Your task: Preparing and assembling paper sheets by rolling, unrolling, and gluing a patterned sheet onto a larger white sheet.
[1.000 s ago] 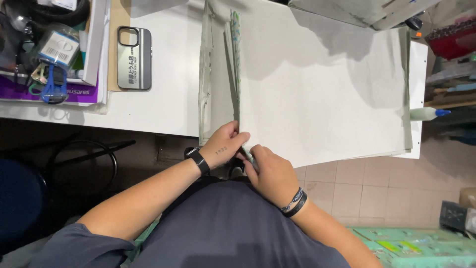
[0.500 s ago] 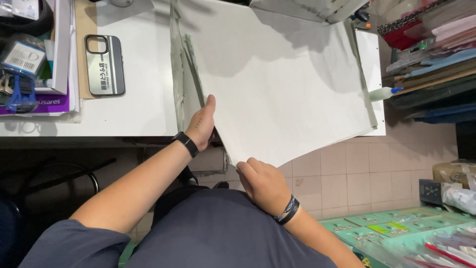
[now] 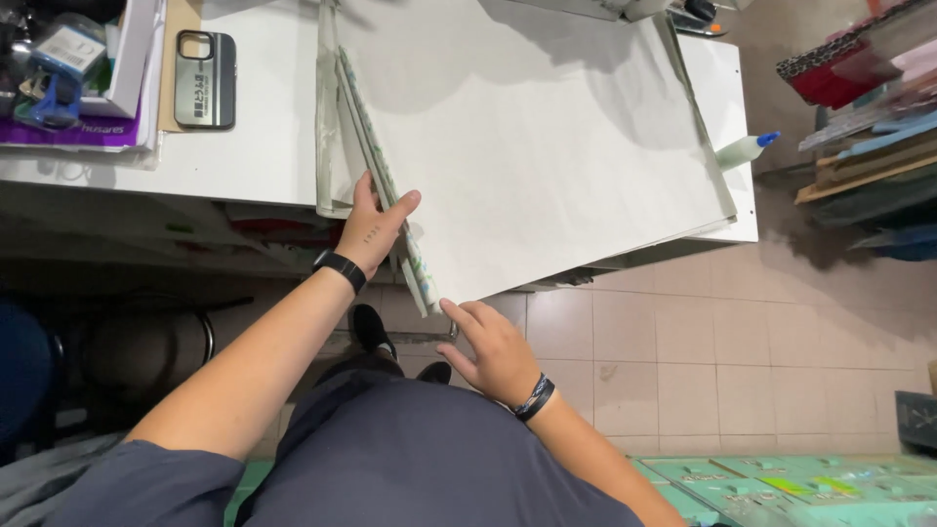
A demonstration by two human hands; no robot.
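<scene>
One white desk [image 3: 264, 161] carries nearly everything here, and most of its top is covered by a big white paper sheet [image 3: 527, 137] whose near corner hangs past the desk's front edge. Along the sheet's left side runs a long folded strip [image 3: 376, 166], patterned on its underside; it appears to be pressed flat so that the crease holds. On that strip lies the left hand [image 3: 376, 229], grip open, palm and fingers laid flat and closed on nothing. Just below the overhanging corner, off the desk, the right hand [image 3: 493, 351] has a loosely open, empty grip, fingertips at the paper's edge as if steadying it. Well to the left lies a phone [image 3: 205, 78], and at the right edge a small glue bottle [image 3: 744, 149].
</scene>
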